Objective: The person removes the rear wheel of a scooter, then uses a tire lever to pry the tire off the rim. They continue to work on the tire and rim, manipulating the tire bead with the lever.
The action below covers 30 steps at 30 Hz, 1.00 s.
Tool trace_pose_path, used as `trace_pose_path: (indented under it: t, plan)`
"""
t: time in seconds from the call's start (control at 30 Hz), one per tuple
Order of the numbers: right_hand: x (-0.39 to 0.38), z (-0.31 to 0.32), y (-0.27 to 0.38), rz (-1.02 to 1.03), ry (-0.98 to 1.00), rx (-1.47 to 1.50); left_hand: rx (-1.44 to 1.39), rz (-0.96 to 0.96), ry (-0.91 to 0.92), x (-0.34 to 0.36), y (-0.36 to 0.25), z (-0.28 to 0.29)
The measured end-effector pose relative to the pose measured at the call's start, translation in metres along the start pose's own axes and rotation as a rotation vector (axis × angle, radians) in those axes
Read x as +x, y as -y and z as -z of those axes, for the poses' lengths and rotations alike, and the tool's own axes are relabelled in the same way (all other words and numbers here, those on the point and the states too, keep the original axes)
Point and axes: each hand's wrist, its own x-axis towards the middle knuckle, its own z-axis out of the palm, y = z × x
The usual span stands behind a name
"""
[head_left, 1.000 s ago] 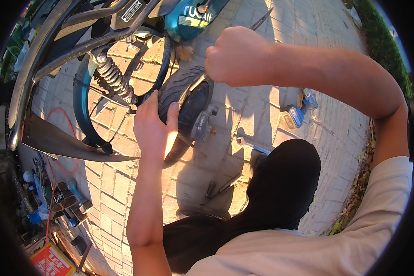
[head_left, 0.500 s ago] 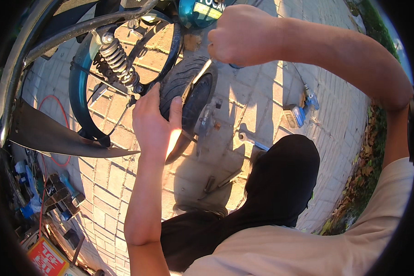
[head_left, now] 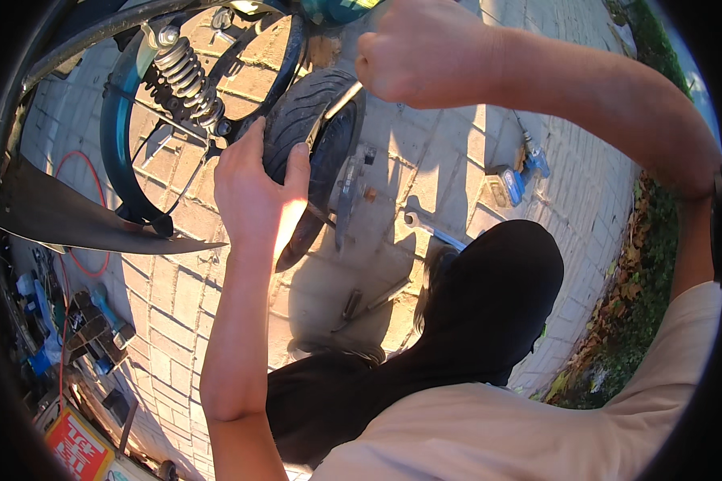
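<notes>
paving: light blocks under everything, sun and shadow mixed.
planted strip (head_left: 618, 337): green with dry leaves, along the right edge.
dark flap (head_left: 96, 212): left side, tapers to a point by the left forearm.
teal curved arm (head_left: 114, 128): far left, beside the spring.
tyre (head_left: 297, 112): black, grooved tread, centre, on the paving between both hands, just right of the spring.
right hand (head_left: 425, 60): far side, above the tyre, fist clamped around the upper end of the metal bar.
left hand (head_left: 253, 184): pressed to the near left side of the tyre, thumb and fingers spread apart.
spring (head_left: 184, 76): silver coil shock, far left, tilted.
red-yellow box (head_left: 80, 449): near left corner, partly cut off.
metal bar (head_left: 341, 100): slants from the right fist down to the tyre's edge, low end close to the left thumb; can't tell if they touch.
wrench (head_left: 435, 228): right of the tyre, flat on paving, partly hidden by the knee.
blue-grey block (head_left: 505, 186): right, beyond the wrench.
dark cylinder (head_left: 351, 303): near, beside a thin rod (head_left: 389, 294), in shadow.
</notes>
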Motion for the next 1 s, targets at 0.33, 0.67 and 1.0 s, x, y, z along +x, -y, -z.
trace_pose_path:
  t: [0.33,0.67,1.0]
  plan:
    - [-0.043,-0.021,0.088,-0.589,0.039,0.318,0.087,-0.062,0.011,0.012,-0.002,-0.010]
    - [-0.048,-0.033,0.094,-0.712,0.107,0.497,0.237,-0.144,0.132,0.014,-0.017,-0.006]
    - [-0.035,-0.028,0.092,-0.679,0.176,0.581,0.389,-0.181,0.219,-0.021,0.008,0.013]
